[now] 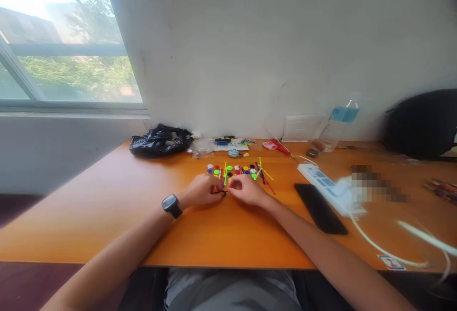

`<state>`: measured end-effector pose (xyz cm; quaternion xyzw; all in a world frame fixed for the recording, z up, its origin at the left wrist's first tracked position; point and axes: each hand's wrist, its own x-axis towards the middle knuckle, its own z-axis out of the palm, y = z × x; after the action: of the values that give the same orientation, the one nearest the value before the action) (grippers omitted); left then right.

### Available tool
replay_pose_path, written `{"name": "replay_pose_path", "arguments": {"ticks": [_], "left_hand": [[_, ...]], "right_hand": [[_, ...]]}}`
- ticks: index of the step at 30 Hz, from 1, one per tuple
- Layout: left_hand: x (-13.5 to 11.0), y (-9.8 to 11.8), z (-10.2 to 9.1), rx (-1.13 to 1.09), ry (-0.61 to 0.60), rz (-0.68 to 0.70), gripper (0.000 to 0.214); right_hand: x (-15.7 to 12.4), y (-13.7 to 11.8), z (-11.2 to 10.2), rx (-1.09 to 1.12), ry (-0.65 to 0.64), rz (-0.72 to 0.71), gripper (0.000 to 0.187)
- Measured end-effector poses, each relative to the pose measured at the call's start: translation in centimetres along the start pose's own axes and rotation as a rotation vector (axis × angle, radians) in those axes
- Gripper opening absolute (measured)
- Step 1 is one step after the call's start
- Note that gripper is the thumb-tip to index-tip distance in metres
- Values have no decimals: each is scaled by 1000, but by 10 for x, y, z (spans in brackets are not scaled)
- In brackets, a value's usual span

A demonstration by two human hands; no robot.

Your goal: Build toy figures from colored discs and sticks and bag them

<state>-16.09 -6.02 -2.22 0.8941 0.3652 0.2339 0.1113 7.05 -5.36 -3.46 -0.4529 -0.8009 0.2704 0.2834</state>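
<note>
And the left hand point(204, 190) has fingers pinching a small, thin dark piece point(224, 193) over the orange-brown wooden table point(221, 239), long axis unclear; right hand point(248, 190) just beside it, fingers curled, grip impossible to tell

Pretty plain room tbh, the wall point(232, 54) is just greyish white with a couple of tiny dark specks. Big window point(71, 49) at upper left, sky totally blown out, green trees point(89, 75) and a hazy building point(26, 28) outside. The orange-brown wooden table point(107, 225) runs along the wall, kinda glossy, pale glare on its left side. Floor point(32, 282) looks dark maroon
</note>
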Motion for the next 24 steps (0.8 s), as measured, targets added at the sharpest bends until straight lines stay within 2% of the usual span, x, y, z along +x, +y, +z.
{"name": "replay_pose_path", "arguments": {"ticks": [8,13,19,24], "left_hand": [[4,7,-2,17,-72,-116,7],[5,3,3,-1,-92,-144,6],[-1,4,8,39,20,-24,3],[-3,7,-6,-45,119,-33,8]], "right_hand": [[-2,-6,4,8,-80,-18,11],[-1,-7,0,-24,-16,-14,15],[6,-3,-18,-48,183,12,30],[4,-6,-20,-83,173,53,32]]}}
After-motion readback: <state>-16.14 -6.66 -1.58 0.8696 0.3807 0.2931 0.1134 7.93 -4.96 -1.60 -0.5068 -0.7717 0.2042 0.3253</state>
